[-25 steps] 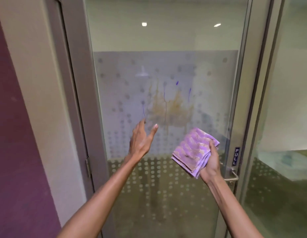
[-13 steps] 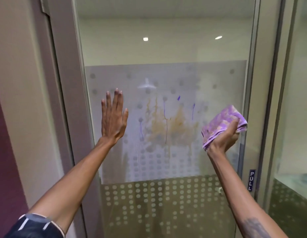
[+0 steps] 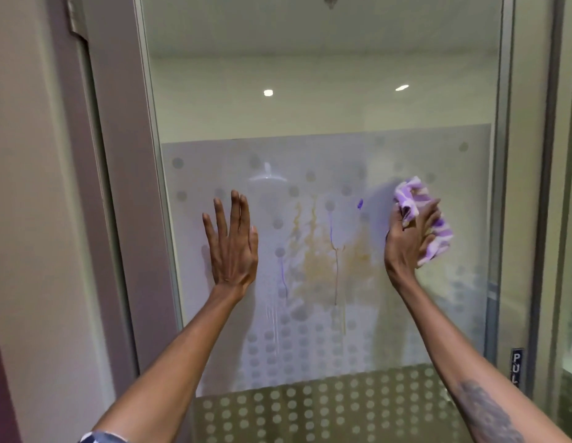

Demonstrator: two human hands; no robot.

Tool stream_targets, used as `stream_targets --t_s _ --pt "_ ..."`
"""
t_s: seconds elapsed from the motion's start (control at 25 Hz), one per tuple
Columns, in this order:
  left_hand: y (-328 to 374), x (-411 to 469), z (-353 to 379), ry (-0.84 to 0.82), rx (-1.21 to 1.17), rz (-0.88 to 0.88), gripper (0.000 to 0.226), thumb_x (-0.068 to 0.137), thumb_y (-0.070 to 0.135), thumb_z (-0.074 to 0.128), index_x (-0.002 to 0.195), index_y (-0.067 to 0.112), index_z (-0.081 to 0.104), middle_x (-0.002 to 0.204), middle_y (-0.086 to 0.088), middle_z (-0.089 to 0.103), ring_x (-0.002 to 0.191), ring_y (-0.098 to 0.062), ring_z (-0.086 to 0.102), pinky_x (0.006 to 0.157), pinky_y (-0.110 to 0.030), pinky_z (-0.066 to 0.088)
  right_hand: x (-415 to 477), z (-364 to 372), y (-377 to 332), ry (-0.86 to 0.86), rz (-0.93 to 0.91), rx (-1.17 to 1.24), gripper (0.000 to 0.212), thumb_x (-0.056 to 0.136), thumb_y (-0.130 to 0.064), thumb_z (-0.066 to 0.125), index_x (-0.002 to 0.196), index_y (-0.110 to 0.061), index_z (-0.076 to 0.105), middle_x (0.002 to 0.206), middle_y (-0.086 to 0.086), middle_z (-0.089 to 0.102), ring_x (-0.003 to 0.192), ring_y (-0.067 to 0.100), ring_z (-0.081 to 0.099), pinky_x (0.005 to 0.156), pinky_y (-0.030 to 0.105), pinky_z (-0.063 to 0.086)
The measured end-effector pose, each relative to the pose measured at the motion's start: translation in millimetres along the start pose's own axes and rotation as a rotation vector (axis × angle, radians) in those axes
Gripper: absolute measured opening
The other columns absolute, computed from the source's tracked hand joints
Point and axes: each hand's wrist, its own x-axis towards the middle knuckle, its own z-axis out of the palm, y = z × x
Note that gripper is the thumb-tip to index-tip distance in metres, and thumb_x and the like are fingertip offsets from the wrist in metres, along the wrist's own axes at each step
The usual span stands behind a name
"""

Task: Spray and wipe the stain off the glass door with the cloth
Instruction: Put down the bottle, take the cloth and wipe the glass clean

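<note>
Two hands are up on the glass door (image 3: 390,139) in the head view, which is the only angle. The left hand (image 3: 232,247) lies flat with fingers spread wide and nothing in it, just left of the stain (image 3: 323,260), probably bracing the door so it won't swing. The right hand (image 3: 409,241) has the purple cloth (image 3: 436,228) bunched tight in its fingers, just right of the brownish smear, so my guess is it's lined up to wipe across. Drips run below, so it looks sprayed.
</note>
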Motion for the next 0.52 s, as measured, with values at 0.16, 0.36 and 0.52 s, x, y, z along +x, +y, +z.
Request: stream_targets --t_s 0.16,0.36,0.52 --pt "-1.7 -1.4 7.7 0.038 0.027 0.012 0.064 0.108 0.029 0.03 0.165 0.013 0.006 0.174 -0.001 0.001 0.16 -0.035 -0.002 0.128 -0.059 0.0 -22.5 33.3 -37.9 -0.13 -0.126 -0.038 0.088 0.09 -0.067 0.039 0.164 -0.03 0.006 0.174 -0.002 0.003 0.161 0.029 0.003 0.126 0.043 -0.015" --pt "-5.1 -0.9 10.3 0.061 0.029 0.032 0.064 0.106 0.028 0.03 0.165 0.013 0.01 0.174 -0.001 0.006 0.16 -0.035 0.003 0.128 -0.057 -0.002 -79.1 78.9 -53.2 -0.402 -0.624 -0.238 0.069 0.095 -0.064 0.033 0.159 -0.05 0.011 0.174 -0.005 -0.003 0.161 0.021 -0.009 0.125 0.046 -0.017" --pt "-3.8 -1.8 8.7 0.061 0.053 0.031 0.065 0.106 0.026 0.03 0.165 0.014 0.007 0.174 -0.002 0.004 0.16 -0.034 0.001 0.128 -0.057 -0.002 -89.1 82.2 -37.9 -0.394 -1.053 -0.501 0.064 0.099 -0.055 0.039 0.16 -0.038 0.03 0.173 -0.005 0.015 0.161 0.018 0.002 0.124 0.055 0.002"
